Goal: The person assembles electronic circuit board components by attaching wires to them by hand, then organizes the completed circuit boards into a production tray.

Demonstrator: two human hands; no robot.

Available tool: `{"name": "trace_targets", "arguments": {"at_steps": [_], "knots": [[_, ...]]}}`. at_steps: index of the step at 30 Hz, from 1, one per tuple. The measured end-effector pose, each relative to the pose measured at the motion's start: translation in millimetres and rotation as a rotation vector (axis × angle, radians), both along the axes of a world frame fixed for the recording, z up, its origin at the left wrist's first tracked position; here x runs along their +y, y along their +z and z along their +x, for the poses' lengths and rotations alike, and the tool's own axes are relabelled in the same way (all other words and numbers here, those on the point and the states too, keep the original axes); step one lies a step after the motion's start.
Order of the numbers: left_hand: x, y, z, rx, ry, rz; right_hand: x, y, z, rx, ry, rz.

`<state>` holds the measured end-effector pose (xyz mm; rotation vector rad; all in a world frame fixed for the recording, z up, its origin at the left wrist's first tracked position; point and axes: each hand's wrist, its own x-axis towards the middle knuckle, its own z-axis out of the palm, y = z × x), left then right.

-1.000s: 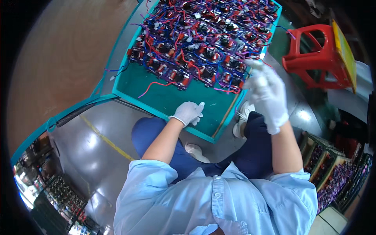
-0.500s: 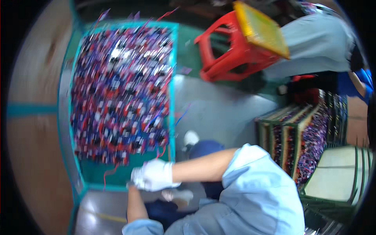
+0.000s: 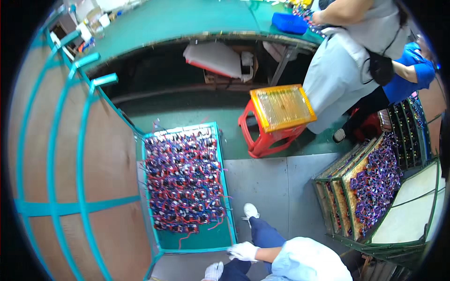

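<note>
The wired circuit boards [image 3: 183, 182] lay ahead and to the left of the fingers of the right hand [image 3: 243, 251], packed close, too many to count. They filled most of one teal tray [image 3: 206, 241], whose near right corner was just beside those fingers; whether the two touched could not be told. One loose red wire [image 3: 185, 240] trailed over the tray's bare near strip. The right fingers, in a white glove, pointed toward that corner, but whether they were closed on anything did not show. The left hand [image 3: 214, 270], gloved too, was near them, lower and to the left; its fingers were too cut off to judge.

Just ahead of the right fingers was one white shoe [image 3: 251, 210]. Farther ahead, one red stool [image 3: 255, 140] bore one yellow-rimmed panel [image 3: 283, 107]. Well to the fingers' right, one rack [image 3: 384, 250] held purple boards [image 3: 375, 182], uncountable. Farthest ahead, one green table [image 3: 187, 18] carried one blue bin [image 3: 289, 22]; two other people, one in pale grey [image 3: 326, 89] and one in blue [image 3: 412, 77], were to its right.
</note>
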<state>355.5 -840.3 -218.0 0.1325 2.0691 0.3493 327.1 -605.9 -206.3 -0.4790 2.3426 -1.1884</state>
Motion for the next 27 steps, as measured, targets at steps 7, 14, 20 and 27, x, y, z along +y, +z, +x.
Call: {"name": "trace_targets", "arguments": {"at_steps": [7, 14, 20, 27], "knots": [[-48, 92, 32, -0.09, 0.158, -0.073, 97, 100, -2, 0.025, -0.235, 0.093], [7, 170, -36, 0.109, 0.157, 0.24, 95, 162, -10, 0.031, -0.464, 0.248], [19, 203, -65, 0.239, -0.066, 0.234, 73, 181, 62, 0.015, -0.819, 0.284], [0, 231, -48, 0.157, -0.299, 0.156, 63, 194, 140, -0.075, -0.892, 0.224]]}}
